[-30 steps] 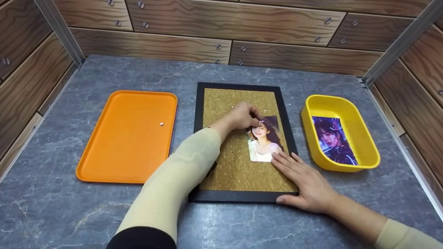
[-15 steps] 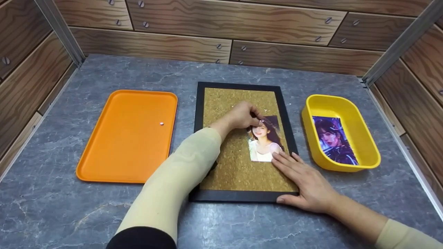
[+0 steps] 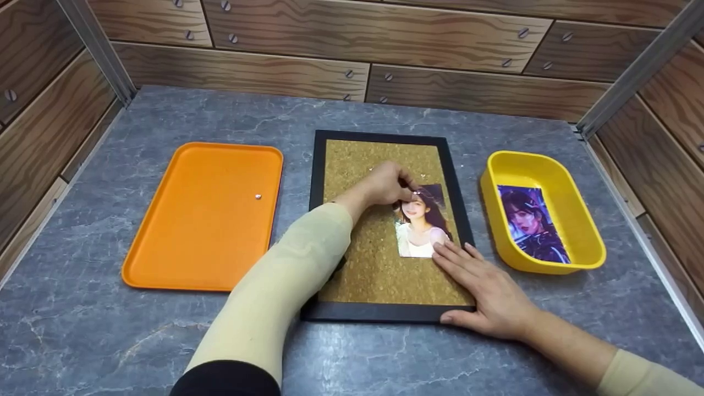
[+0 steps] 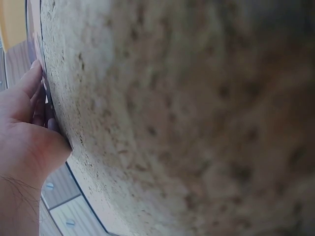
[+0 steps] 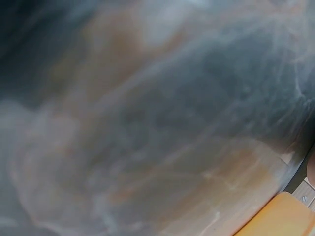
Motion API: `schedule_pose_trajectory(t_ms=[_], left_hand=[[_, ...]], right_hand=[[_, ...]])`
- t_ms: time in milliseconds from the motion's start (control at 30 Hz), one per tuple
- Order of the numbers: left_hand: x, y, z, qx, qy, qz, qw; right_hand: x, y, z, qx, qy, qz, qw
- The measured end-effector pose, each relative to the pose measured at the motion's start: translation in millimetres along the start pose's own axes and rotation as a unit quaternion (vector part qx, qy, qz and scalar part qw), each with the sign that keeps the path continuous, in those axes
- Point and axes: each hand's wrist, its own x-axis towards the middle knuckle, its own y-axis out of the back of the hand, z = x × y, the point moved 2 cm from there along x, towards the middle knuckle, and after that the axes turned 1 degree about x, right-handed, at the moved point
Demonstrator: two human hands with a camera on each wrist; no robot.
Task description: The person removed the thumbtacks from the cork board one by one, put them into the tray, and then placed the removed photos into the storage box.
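A photo (image 3: 421,225) of a person in a white top lies on the cork board (image 3: 379,275), towards its right side. At the photo's top edge, my left hand (image 3: 385,184) has its fingers curled down and pinches what looks like a small push pin, mostly hidden by the fingertips. In the left wrist view, the left hand (image 4: 27,118) is close against the cork. My right hand (image 3: 495,294) lies with straight fingers on the photo's lower right corner, its thumb on the black frame (image 3: 385,312). Tiny clear pieces (image 3: 423,175) show on the cork above the photo.
An orange tray (image 3: 198,220) stands left of the board, with a small shiny pin (image 3: 258,196) on it. To the right is a yellow bin (image 3: 577,236) holding another photo (image 3: 531,223). Wood-patterned walls (image 3: 286,27) enclose the grey marbled table (image 3: 99,341) at the back and sides.
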Motion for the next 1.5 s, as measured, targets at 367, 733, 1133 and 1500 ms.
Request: schedule_pose_trajectory(t_ms=[367,733,1133,1500], left_hand=[[-1.7,0.8,-1.5,-0.04,-0.003,-0.014,0.9991],[-1.2,-0.8,-2.0,-0.058,-0.003,-0.01,0.9983],[-0.9,-0.5,-0.2,-0.044,-0.007,-0.009,0.999],[-1.7,0.2,-0.7,-0.041,-0.017,-0.007,0.999]], right_hand=[[0.0,1.0,-0.6,-0.003,0.003,0.005,1.0],[0.7,0.1,-0.1,-0.002,0.004,0.003,1.0],[-0.2,0.6,-0.4,-0.003,0.002,0.006,1.0],[0.9,1.1,-0.1,0.0,0.002,0.004,1.0]])
